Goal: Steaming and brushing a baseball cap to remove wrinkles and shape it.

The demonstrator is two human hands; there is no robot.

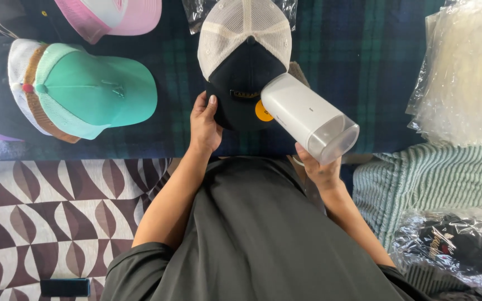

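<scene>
A black cap [245, 83] with a white mesh back is laid on the dark plaid cloth [375, 67]. Its brim is pinched by the left hand [205, 124], thumb on top, the other fingers hidden under it. A white handheld machine [308, 117] with a clear end is held by the right hand [320, 167]; the fingers are wrapped behind it, so only part of the grip is seen. Its nose is pressed to the cap front, perhaps touching a yellow sticker [263, 110]. A green cap [93, 89] and a pink cap [115, 15] are cut off at the edges.
</scene>
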